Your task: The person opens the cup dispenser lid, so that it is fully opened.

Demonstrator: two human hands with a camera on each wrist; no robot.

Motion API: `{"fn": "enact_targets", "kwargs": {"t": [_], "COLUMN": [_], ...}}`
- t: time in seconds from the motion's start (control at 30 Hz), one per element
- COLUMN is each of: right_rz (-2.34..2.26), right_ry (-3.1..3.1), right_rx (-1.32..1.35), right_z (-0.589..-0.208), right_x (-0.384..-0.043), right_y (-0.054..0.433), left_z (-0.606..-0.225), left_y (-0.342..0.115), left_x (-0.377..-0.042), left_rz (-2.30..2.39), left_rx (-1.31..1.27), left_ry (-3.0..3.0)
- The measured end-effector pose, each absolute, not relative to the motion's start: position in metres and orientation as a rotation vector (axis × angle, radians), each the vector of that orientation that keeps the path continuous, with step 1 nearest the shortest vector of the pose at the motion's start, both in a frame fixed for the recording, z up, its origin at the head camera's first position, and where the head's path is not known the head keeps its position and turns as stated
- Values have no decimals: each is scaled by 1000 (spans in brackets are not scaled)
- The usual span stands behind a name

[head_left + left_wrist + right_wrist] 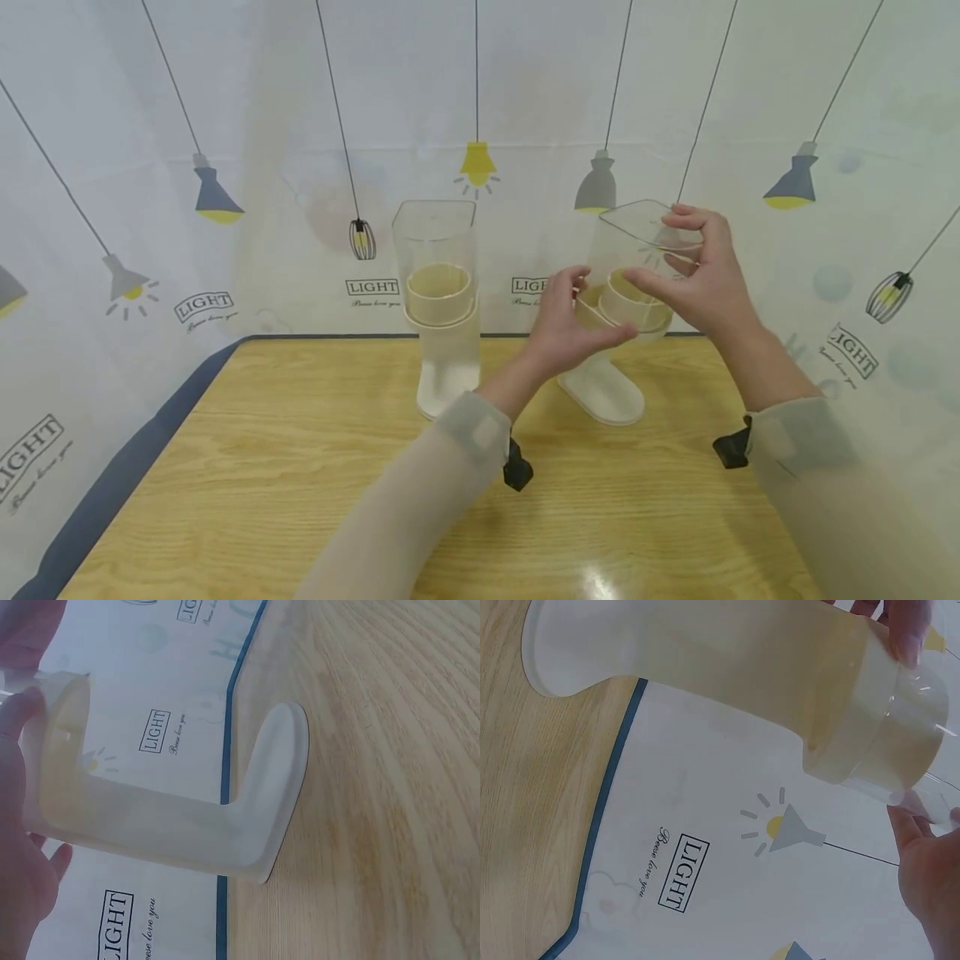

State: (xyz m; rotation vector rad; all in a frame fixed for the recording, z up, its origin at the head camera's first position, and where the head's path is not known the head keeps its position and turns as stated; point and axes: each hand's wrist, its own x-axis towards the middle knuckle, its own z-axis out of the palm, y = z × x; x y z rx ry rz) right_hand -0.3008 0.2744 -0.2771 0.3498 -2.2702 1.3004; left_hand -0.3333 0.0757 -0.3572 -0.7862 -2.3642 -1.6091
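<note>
On the right stands a pale L-shaped stand (603, 392) with a round collar at its top, like a dispenser base. A clear squarish container (611, 250) with a wide rim sits tilted at that collar; whether it is fully seated I cannot tell. My left hand (566, 333) grips around the collar and container bottom, thumb in front, fingers behind. With its fingers at the upper rim and thumb lower down, my right hand (712, 287) holds the clear container. The left wrist view shows the stand's foot (274, 780) on the table.
To the left stands a matching dispenser, its clear container (435, 246) upright on a pale stand (450, 367). Both stand near the back edge of the wooden table (300, 467). A lamp-printed white curtain (285, 183) hangs behind and at both sides.
</note>
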Motion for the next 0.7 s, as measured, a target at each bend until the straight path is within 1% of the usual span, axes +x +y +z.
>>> {"fn": "enact_targets", "kwargs": {"t": [0.2,0.5,0.7], "right_rz": [1344,1301,1282], "right_ry": [-2237,-2189,-2202], "right_rx": [357,400,305], "right_z": [-280,-286,-286], "right_x": [-303,-297,-298], "right_y": [271,265,253], "left_z": [-360,-359,-358], "left_y": [89,104,106], "left_x": [-335,-332,-331], "left_rz": [-1755,-1759,-1690], "left_rx": [-759,-674,-607], "left_ry": [-2301,-2299,-2342]}}
